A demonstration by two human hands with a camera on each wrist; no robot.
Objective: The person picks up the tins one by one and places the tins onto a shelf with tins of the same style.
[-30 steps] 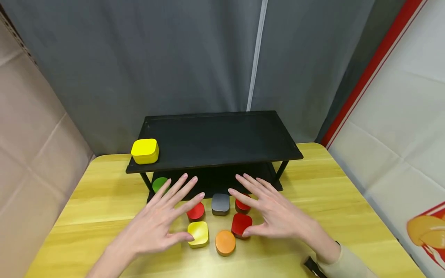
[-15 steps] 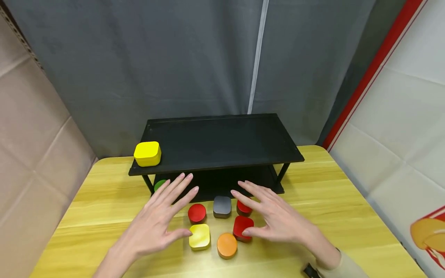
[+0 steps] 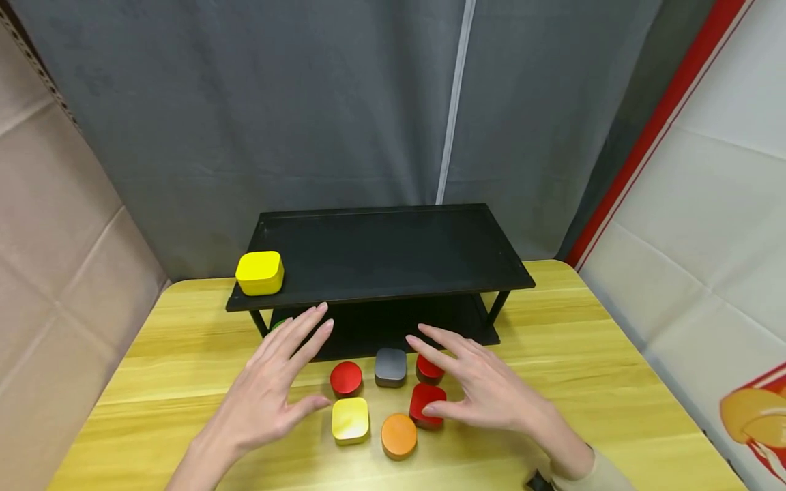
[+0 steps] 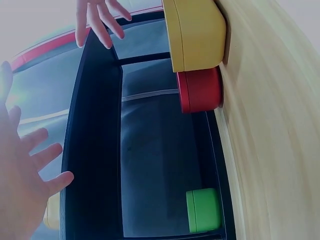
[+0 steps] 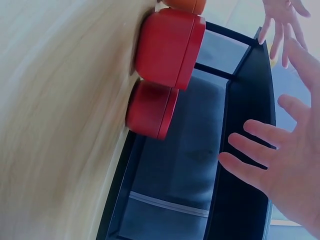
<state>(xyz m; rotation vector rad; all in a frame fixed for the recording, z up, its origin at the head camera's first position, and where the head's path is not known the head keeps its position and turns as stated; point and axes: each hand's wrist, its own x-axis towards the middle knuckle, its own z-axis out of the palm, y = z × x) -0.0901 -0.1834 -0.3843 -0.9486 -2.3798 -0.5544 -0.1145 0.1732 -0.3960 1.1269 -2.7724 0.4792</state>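
Note:
My left hand [image 3: 264, 389] hovers with spread fingers left of a square yellow tin [image 3: 351, 419] and a round red tin [image 3: 346, 378], holding nothing. The right hand [image 3: 485, 385] is held above the table with fingers extended, its thumb overlapping a square red tin [image 3: 424, 402] in the head view; in the right wrist view that tin [image 5: 167, 47] is apart from the hand. Behind it is another round red tin [image 3: 428, 369], partly covered by fingers. A square grey tin [image 3: 390, 367] and a round orange tin [image 3: 398, 436] lie between the hands.
A black two-tier rack [image 3: 387, 256] stands at the back of the wooden table [image 3: 153, 382]. On its upper tier's left corner sits a square yellow tin [image 3: 260, 273]. A green tin [image 4: 204, 210] is on the lower tier. A grey curtain [image 3: 295, 102] hangs behind.
My left hand has drawn slightly left, away from the yellow tin in front, and covers more of the green tin. The right hand has barely moved. The tins stay in place.

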